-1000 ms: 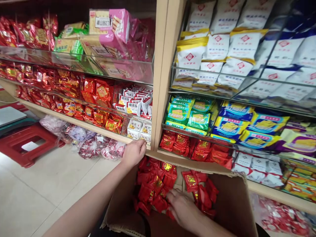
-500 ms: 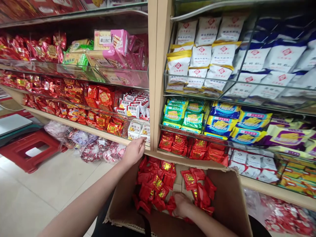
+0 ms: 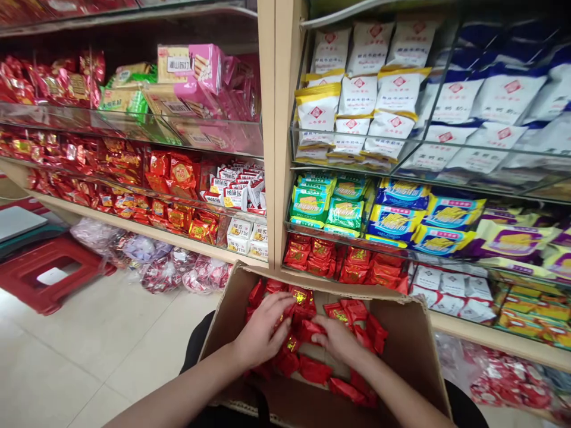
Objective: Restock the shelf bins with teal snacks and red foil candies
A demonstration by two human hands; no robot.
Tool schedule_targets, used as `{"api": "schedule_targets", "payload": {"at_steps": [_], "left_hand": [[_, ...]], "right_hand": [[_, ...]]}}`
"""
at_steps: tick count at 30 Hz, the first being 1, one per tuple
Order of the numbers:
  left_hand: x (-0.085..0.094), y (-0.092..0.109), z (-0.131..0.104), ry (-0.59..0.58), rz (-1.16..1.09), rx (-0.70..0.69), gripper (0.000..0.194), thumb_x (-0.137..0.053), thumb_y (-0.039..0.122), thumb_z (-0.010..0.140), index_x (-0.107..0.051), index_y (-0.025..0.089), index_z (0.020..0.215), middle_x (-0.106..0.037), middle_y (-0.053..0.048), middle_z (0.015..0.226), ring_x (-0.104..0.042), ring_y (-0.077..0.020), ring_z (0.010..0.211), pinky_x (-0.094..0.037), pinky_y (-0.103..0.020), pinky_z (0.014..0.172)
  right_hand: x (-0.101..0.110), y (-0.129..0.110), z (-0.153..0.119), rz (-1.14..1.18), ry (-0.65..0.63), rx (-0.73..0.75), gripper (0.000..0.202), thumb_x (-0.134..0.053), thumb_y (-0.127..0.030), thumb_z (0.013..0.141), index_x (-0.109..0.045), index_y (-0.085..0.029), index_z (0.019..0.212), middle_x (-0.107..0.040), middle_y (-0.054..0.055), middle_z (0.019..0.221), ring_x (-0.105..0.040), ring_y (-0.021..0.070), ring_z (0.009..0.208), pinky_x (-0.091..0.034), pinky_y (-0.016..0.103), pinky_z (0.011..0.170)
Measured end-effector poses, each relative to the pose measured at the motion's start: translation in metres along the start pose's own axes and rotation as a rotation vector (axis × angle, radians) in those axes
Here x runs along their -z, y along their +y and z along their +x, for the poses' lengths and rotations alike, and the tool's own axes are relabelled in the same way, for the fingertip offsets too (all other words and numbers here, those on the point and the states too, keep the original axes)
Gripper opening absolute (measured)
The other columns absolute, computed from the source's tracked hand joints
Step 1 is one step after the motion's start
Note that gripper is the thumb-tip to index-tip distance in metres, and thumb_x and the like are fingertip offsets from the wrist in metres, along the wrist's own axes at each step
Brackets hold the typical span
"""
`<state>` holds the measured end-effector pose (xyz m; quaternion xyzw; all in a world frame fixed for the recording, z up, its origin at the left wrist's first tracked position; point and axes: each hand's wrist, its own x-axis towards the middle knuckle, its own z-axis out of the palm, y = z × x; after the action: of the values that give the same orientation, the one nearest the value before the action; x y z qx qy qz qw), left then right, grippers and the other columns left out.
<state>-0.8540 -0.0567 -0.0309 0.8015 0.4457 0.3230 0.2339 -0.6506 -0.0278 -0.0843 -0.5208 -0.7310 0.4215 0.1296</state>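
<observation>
An open cardboard box (image 3: pixel 404 351) stands in front of me, holding several small red snack packets (image 3: pixel 314 370) with gold print. Inside it, my right hand (image 3: pixel 339 340) pinches a red packet (image 3: pixel 311 328) between thumb and fingers. Close by on the left, my left hand (image 3: pixel 263 333) reaches over the pile, its fingers and thumb curled around another red packet (image 3: pixel 285 314), which they partly hide. The two hands are a short way apart.
Beyond the box rise shelves (image 3: pixel 275 137) of wrapped snacks, with similar red packets (image 3: pixel 310 255) on the low shelf. Bagged packets (image 3: pixel 163 267) lie on the floor at left, near a red plastic stool (image 3: pixel 49 273). More bagged packets (image 3: pixel 508 380) are at right.
My left hand has moved from the shelf edge down into the box. My right hand has shifted up and slightly right, lifting a red packet. Some packets lie differently.
</observation>
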Motion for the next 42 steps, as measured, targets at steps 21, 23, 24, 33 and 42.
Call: {"api": "schedule_targets", "payload": {"at_steps": [21,23,24,33,42], "left_hand": [[-0.039,0.025,0.027,0.210,-0.893,0.659,0.045,-0.040,0.058,0.074,-0.041,0.017,0.058,-0.042,0.003,0.050,-0.042,-0.0087,0.046,-0.036,-0.021,0.046],[-0.031,0.031,0.025,-0.002,-1.030,0.836,0.052,-0.033,0.066,0.072,-0.048,0.016,0.068,-0.048,0.001,0.054,-0.048,-0.0107,0.045,-0.036,-0.021,0.042],[-0.026,0.034,0.025,-0.108,-1.141,0.904,0.055,-0.030,0.067,0.072,-0.051,0.016,0.074,-0.051,0.000,0.058,-0.051,-0.0115,0.046,-0.036,-0.020,0.041],[0.002,0.046,0.030,0.013,-1.366,0.578,0.048,-0.057,-0.001,0.055,-0.052,0.021,0.098,-0.054,-0.003,0.103,-0.054,-0.0149,0.090,-0.043,-0.024,0.073],[-0.003,0.045,0.029,-0.078,-1.173,0.471,0.054,-0.067,0.016,0.062,-0.044,0.021,0.111,-0.059,0.001,0.077,-0.055,-0.0099,0.069,-0.042,-0.025,0.070]], "right_hand": [[0.000,-0.050,-0.033,0.152,0.822,0.155,0.029,-0.041,-0.037,0.083,-0.053,-0.018,0.064,-0.054,-0.003,0.056,-0.049,0.0106,0.051,-0.039,0.020,0.050],[0.005,-0.047,-0.038,0.018,0.901,0.331,0.018,-0.047,-0.029,0.082,-0.059,-0.018,0.075,-0.063,0.000,0.065,-0.057,0.0120,0.058,-0.043,0.021,0.058],[0.008,-0.046,-0.040,-0.036,0.911,0.435,0.013,-0.049,-0.024,0.080,-0.061,-0.019,0.080,-0.066,0.001,0.070,-0.059,0.0128,0.062,-0.045,0.022,0.062],[0.014,-0.054,-0.054,0.439,0.684,0.235,0.020,-0.053,-0.030,0.076,-0.061,-0.022,0.093,-0.058,0.010,0.110,-0.052,0.0239,0.102,-0.044,0.040,0.084],[0.017,-0.062,-0.047,0.969,0.440,0.025,0.027,-0.060,-0.037,0.070,-0.061,-0.019,0.091,-0.066,0.005,0.089,-0.059,0.0183,0.079,-0.047,0.032,0.074]]}}
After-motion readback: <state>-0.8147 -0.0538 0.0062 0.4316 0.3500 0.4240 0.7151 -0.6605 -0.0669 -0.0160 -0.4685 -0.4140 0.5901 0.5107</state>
